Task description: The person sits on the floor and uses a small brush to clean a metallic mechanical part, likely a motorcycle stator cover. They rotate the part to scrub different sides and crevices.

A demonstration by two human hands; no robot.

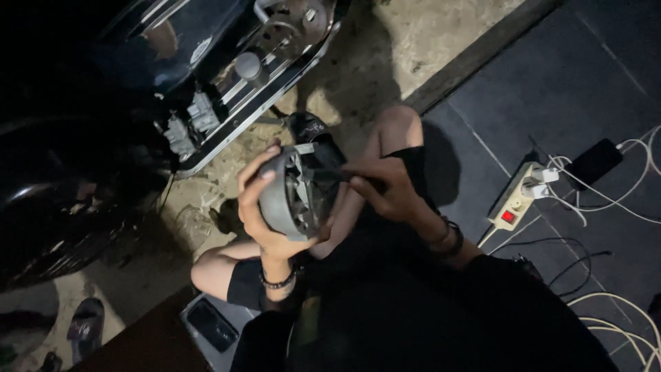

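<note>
My left hand (256,210) grips a round grey metal part (292,196), a drum-like housing with ribs inside, held up in front of me with its open side facing right. My right hand (389,189) holds a thin dark tool (329,174) whose tip reaches into the housing's open side. A beaded band sits on my left wrist and dark bands on my right wrist. I sit with my knees bent on sandy ground, wearing dark clothes.
A motorcycle (206,103) with exposed engine parts stands at upper left. A white power strip (515,200) with plugged chargers, a phone (593,162) and loose cables (620,310) lie on dark tiles at right. A sandal (86,324) lies at lower left.
</note>
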